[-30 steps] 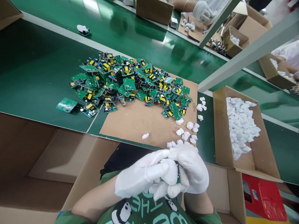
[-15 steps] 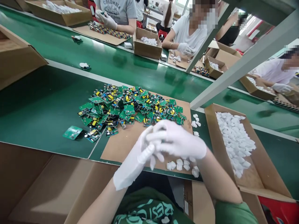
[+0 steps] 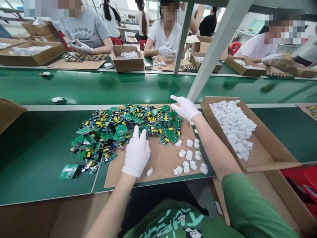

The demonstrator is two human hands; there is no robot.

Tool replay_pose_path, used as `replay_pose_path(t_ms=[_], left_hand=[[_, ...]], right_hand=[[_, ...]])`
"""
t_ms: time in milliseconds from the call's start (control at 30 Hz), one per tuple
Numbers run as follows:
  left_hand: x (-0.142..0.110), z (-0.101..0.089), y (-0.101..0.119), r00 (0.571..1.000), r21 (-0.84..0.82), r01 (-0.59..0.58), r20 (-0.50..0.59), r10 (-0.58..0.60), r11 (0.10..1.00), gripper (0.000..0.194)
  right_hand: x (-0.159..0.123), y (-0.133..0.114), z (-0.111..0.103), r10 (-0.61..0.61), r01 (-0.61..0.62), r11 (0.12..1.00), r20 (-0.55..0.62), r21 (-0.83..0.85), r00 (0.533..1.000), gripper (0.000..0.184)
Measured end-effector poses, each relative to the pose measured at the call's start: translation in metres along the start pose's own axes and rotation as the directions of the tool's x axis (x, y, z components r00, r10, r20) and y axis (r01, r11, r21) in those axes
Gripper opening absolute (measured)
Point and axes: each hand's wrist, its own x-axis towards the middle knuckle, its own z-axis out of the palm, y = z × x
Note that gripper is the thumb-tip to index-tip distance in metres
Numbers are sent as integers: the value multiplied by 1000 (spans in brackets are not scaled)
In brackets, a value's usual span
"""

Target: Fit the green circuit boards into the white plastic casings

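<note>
My left hand (image 3: 137,152), in a white glove, lies flat on the brown cardboard sheet (image 3: 160,162) with its fingers stretched out, the tips touching the near edge of the pile of green circuit boards (image 3: 116,127). It holds nothing. My right hand (image 3: 184,107), also gloved, reaches far forward past the pile to the edge of the green conveyor belt (image 3: 138,87). Its fingertips pinch a small dark-green part (image 3: 171,98), mostly hidden. Several loose white plastic caps (image 3: 189,158) lie on the sheet beside my right forearm.
A cardboard box of white caps (image 3: 232,124) stands to the right. A grey metal post (image 3: 210,49) slants up behind my right hand. Capped boards (image 3: 58,99) lie on the belt. Gloved people work at boxes across the belt. An open carton (image 3: 61,218) sits below the table edge.
My hands, joined close to my body a second ago, have parted. The right has reached forward to the belt edge; the left has dropped flat onto the sheet by the boards. My view has lifted.
</note>
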Motion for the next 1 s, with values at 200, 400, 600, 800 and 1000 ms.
replay_pose_path(t_ms=[200,400,600,800,1000], left_hand=[[-5,2,-8,969,7,-52,-240,52,999,20],[-22,-2,-6,906,-537,-60,-383,-180,841,24],[-55,-46,2,888,-977,214,202,-413,-17,47],[-86,-62,15,791,-839,442,531,-303,-317,18],[-111,-60,33,767,-798,577,603,-222,-174,21]], right_hand=[[-136,-20,12,40,-39,999,37,-37,998,24],[-161,-32,50,169,-164,982,-47,92,985,12],[-187,-39,30,133,-125,805,28,580,991,23],[-213,-42,34,-146,-144,-171,119,975,982,62],[-216,-50,49,-56,-189,-219,181,957,982,33]])
